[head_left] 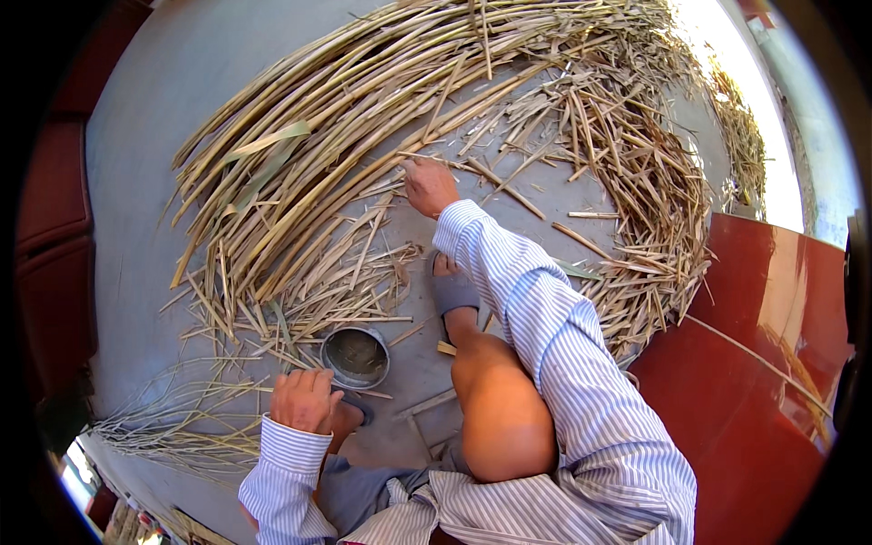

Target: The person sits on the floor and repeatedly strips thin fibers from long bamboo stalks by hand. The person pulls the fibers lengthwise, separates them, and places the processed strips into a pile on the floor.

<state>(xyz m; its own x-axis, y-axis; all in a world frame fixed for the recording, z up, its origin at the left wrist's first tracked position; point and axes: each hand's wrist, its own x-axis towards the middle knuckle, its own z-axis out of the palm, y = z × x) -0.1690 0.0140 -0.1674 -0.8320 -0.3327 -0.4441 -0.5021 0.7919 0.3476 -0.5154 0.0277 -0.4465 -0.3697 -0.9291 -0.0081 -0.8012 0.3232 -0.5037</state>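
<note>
Long dry reed stalks (327, 127) lie in a curved bundle across the floor ahead of me. My right hand (429, 186) reaches out to the inner edge of this bundle, its fingers curled closed among the stalk ends. Whatever it may grip is hidden. Close to my body, my left hand (304, 400) hangs above my left foot with its fingers bent under; what they hold, if anything, does not show. Just beyond the left hand stands a round metal bowl (356, 358) with a greyish inside. Short broken reed pieces (350, 272) are strewn between the bowl and the bundle.
A thick heap of cut reed pieces and husks (649, 191) curves along the right. Thin branching twigs (182, 422) spread at the lower left. Red panels (745, 363) stand at the right, and dark red ones (54, 254) at the left. My sandalled right foot (454, 289) rests mid-floor.
</note>
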